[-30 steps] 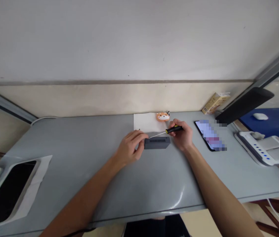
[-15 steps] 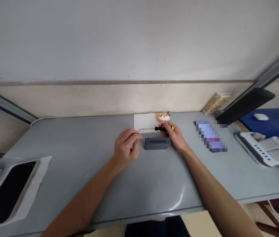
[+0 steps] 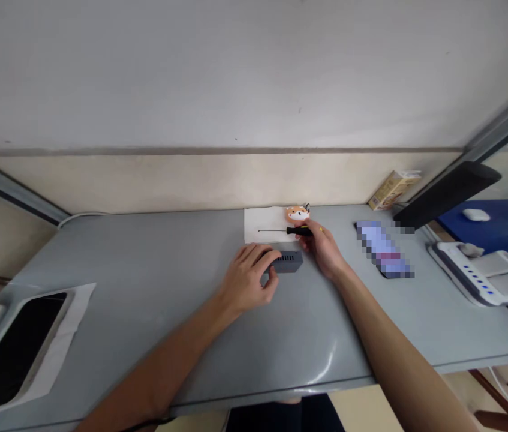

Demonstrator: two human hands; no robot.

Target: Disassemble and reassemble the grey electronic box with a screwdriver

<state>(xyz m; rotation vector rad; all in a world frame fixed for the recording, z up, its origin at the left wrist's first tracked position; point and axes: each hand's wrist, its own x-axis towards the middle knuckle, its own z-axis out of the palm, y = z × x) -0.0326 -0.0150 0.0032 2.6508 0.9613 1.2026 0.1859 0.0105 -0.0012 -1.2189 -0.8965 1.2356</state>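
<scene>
A small dark grey box with a vent grille (image 3: 288, 261) lies on the grey table (image 3: 155, 276). My left hand (image 3: 250, 278) wraps its fingers over the box's left end. My right hand (image 3: 321, 247) is just right of and behind the box, its fingers on the black and yellow handle of a screwdriver (image 3: 290, 230). The thin shaft of the screwdriver lies across a white sheet of paper (image 3: 266, 224). An orange dog-face charm (image 3: 297, 212) sits at the paper's back right corner.
A phone (image 3: 384, 248) lies to the right. Behind it a small yellow carton (image 3: 392, 188) leans at the wall beside a black monitor edge (image 3: 447, 193). A white power strip (image 3: 474, 271) is at far right. A white tray with a dark inset (image 3: 15, 351) is at front left.
My right hand carried the screwdriver from over the box back to the white paper and lowered it there. My left hand let go, then closed on the box's left end again.
</scene>
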